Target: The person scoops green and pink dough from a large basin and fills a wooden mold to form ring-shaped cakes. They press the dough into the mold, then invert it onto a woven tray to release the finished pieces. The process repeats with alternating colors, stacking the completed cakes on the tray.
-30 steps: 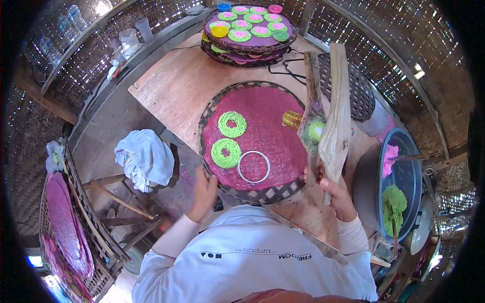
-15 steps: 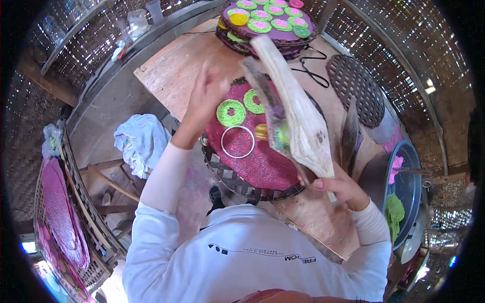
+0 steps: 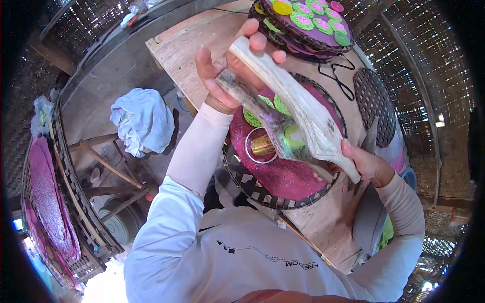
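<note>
A wooden lever press lies slantwise in front of me, with a pale upper lever (image 3: 303, 106) and a darker lower lever (image 3: 245, 96). A brass cylinder (image 3: 262, 145) and light green dough (image 3: 294, 136) show between the levers. My right hand (image 3: 366, 164) is closed round the near end. Beside the far lever ends is my left hand (image 3: 227, 73), fingers apart and cupped, thumb spread; its grip looks loose. Below, a magenta sheet (image 3: 288, 184) covers a round woven tray (image 3: 242, 189). On it lie a white ring (image 3: 247, 143) and green lacy dough rings (image 3: 252, 117), partly hidden.
Stacked trays (image 3: 308, 30) with green and pink rounds stand at the table's far side. A bare woven tray (image 3: 375, 103) lies to the right, above a basin (image 3: 371, 217) with green dough. Left are a white cloth bundle (image 3: 142, 121) and a rack with pink sheets (image 3: 48, 187).
My left hand has come right to the far lever ends. The press has swung slightly, its far end leftward and its near end rightward. The whole view has shifted.
</note>
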A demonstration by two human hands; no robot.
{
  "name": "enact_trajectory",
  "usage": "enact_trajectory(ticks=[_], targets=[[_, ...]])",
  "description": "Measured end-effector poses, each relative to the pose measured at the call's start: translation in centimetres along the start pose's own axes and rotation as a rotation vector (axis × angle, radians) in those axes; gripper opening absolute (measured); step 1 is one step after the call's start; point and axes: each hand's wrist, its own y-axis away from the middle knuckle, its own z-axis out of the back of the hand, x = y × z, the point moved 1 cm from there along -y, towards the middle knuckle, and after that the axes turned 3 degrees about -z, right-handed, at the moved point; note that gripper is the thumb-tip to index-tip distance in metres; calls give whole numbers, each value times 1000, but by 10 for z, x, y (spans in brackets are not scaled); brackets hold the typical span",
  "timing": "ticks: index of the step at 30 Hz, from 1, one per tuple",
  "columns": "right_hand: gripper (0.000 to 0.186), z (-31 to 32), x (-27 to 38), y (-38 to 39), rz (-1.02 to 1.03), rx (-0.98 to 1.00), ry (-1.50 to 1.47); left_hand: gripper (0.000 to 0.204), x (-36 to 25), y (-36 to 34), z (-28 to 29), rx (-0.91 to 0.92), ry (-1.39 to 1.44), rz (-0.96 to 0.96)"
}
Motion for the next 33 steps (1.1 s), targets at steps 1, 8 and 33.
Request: enact_trajectory(ticks=[1, 8, 33], targets=[[60, -1, 1, -3, -25, 34, 2, 72, 1, 8, 2, -16, 14, -16], [58, -2, -29, -30, 4, -135, 145, 38, 0, 45, 7, -477, -20, -35], [52, -8, -36, -14, -18, -432, 278, 32, 19, 63, 15, -727, 51, -54]])
